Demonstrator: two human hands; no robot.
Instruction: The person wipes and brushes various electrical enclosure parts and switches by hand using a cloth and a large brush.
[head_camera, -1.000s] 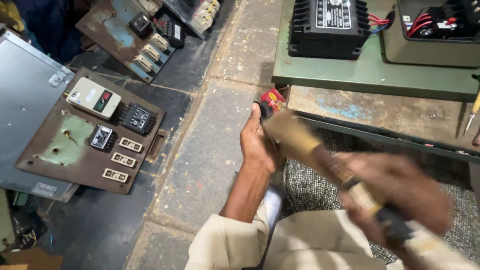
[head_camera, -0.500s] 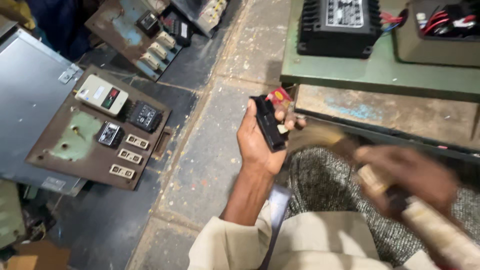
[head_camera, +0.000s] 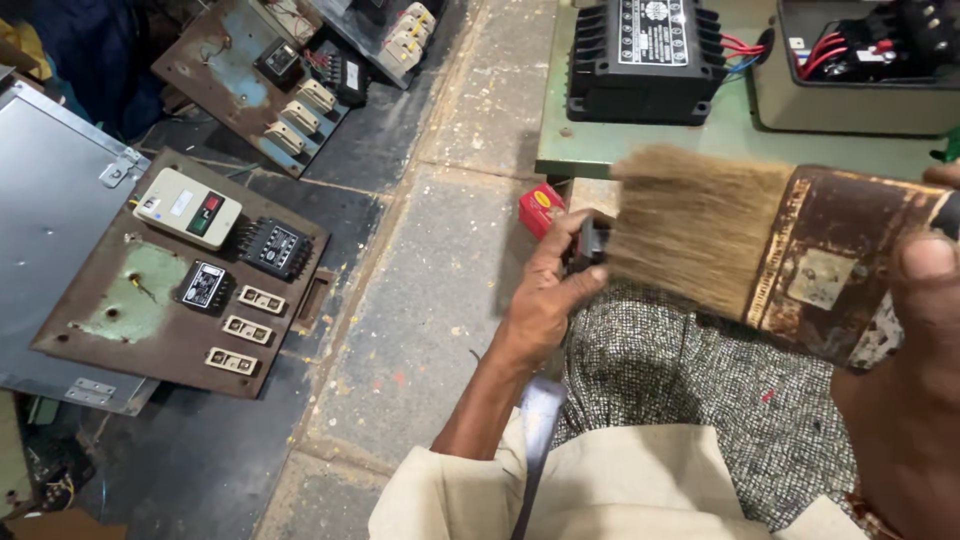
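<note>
At the right edge of the frame the right hand (head_camera: 915, 330) is clenched around the rusty metal ferrule of a wide paintbrush (head_camera: 760, 235), which lies nearly level across the upper right of the frame with its tan bristles pointing left. The bristle tips reach a small black component (head_camera: 588, 243) that the left hand (head_camera: 545, 290) grasps near the centre of the frame, thumb laid along its lower side and fingers curled behind it; most of the component is hidden by the fingers and the bristles. Just beside the left hand, toward the upper left of it, a small red box (head_camera: 540, 207) lies on the stone floor (head_camera: 430, 300). Below the hands a speckled grey cloth (head_camera: 680, 400) covers the lower right, with a cream sleeve (head_camera: 600, 490) along the bottom edge. Across the top right runs a green desk (head_camera: 640, 150) carrying a black finned electrical unit (head_camera: 645, 55) with red and blue wires, and next to it an open box (head_camera: 860, 65) holding black parts. On the left of the frame a rusty panel (head_camera: 170, 300) lies flat, bearing a cream switch box (head_camera: 187, 207) and black modules; a second rusty panel (head_camera: 250, 75) lies in the upper left, and a grey metal sheet (head_camera: 50, 220) sits at the left edge.
</note>
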